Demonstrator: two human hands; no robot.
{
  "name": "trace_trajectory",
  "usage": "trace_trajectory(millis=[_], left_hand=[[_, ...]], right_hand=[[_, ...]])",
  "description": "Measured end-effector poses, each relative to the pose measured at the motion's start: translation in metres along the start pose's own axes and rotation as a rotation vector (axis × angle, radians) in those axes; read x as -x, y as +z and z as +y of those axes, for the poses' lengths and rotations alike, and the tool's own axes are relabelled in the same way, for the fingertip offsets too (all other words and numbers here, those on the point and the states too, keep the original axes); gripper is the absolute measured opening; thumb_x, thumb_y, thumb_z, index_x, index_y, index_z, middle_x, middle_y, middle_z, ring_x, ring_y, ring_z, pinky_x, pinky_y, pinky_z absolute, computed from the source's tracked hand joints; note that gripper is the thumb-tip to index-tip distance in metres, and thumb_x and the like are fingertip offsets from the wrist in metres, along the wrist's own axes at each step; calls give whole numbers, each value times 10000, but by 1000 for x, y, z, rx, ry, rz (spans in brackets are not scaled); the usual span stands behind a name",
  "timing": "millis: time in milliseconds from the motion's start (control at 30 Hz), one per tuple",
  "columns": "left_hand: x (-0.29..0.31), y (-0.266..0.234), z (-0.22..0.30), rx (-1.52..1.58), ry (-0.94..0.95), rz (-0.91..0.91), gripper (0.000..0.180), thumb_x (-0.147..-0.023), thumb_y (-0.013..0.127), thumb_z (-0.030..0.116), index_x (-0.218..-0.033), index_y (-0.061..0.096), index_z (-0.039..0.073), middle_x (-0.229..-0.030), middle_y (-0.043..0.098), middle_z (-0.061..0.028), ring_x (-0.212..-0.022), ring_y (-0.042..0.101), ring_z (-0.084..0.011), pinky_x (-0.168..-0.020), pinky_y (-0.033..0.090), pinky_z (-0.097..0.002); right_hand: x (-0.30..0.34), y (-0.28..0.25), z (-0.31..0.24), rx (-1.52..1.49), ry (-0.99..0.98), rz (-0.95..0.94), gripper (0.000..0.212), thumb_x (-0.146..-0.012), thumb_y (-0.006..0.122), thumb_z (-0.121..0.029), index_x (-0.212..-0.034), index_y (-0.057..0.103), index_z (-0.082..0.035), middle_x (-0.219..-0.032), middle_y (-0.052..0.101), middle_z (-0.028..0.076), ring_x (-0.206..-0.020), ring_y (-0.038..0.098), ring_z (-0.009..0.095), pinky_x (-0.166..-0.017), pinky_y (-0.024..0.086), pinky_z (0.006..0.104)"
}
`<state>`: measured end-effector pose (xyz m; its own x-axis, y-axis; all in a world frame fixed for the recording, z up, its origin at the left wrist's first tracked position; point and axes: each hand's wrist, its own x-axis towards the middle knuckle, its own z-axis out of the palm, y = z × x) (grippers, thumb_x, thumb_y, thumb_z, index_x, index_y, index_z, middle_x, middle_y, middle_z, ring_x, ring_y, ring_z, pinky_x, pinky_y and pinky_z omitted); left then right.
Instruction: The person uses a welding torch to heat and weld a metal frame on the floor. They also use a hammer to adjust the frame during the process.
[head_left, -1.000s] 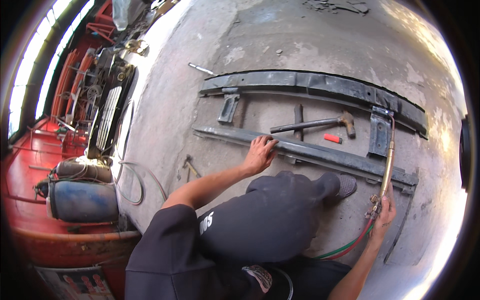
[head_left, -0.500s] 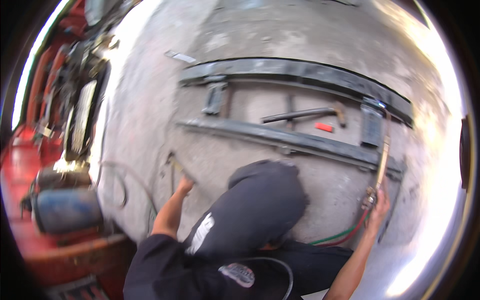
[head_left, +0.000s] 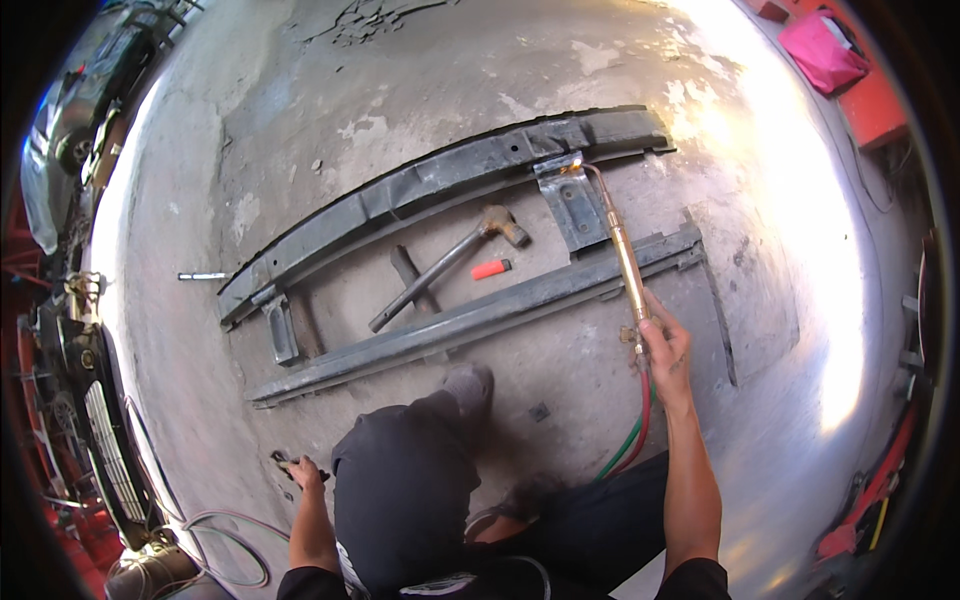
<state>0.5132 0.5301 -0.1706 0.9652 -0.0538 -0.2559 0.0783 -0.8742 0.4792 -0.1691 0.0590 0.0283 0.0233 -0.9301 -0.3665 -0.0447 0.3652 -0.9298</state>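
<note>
My right hand [head_left: 667, 350] grips a long brass gas torch [head_left: 624, 250] near its valves. Its bent tip is at the top edge of the right bracket [head_left: 574, 212], where a small orange glow shows against the upper dark metal beam [head_left: 400, 196]. A lower, thinner beam [head_left: 480, 318] lies nearer me, and a left bracket [head_left: 281, 332] stands between the two beams. Off to the left, my left hand [head_left: 310, 472] is closed round a small tool [head_left: 287, 462] with a yellowish part; its kind is not clear.
Between the beams lie a hammer [head_left: 440, 268], a dark metal bar [head_left: 411, 274] and an orange-red lighter-like piece [head_left: 491, 269]. Red and green hoses [head_left: 640, 430] trail from the torch. Another hose [head_left: 225, 518] coils at lower left. My dark-clothed knee [head_left: 395, 470] is near the lower beam.
My view has turned, so the beams now slope up to the right. The bluish-white spot at the torch tip now looks orange. Both hands keep their tools.
</note>
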Motion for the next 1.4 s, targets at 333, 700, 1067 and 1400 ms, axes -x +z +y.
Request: trace_trajectory(millis=[333,700,1067,1400], left_hand=[[66,-197,168,665,-176,-68,390,-937,480,272,-1206,653,49,-597,464,-29,-445,448,-176,-402,413,-347],[254,-107,405,564,445,-876,670,-1013,576,253,-1583,375,-36,-913,653,-123,-676,628,-196,-639,566,-339],[306,111,478,179,754,-1057,493,-1046,523,158,-1468,529,-97,-861,572,-44,-715,582,-136,-639,528,-310],[317,158,462,-412,1188,-789,479,-940,537,158,-1389,609,6,-1013,691,-277,-1022,660,-464,-948,497,-496]], right_hand=[[-6,-19,-4,-53,-44,-96,551,-1016,620,-233,-1511,532,-9,-805,657,55,-549,591,111,-476,493,288],[-17,-38,13,-111,-95,-86,545,-1013,626,-219,-1513,534,-23,-790,648,39,-534,587,100,-465,497,280],[-21,-49,6,-230,42,-77,542,-989,630,-179,-1503,551,-24,-792,629,35,-547,602,110,-460,496,294],[-18,-50,-6,-225,65,-80,535,-994,621,-203,-1497,560,-33,-802,665,62,-542,601,117,-467,504,294]])
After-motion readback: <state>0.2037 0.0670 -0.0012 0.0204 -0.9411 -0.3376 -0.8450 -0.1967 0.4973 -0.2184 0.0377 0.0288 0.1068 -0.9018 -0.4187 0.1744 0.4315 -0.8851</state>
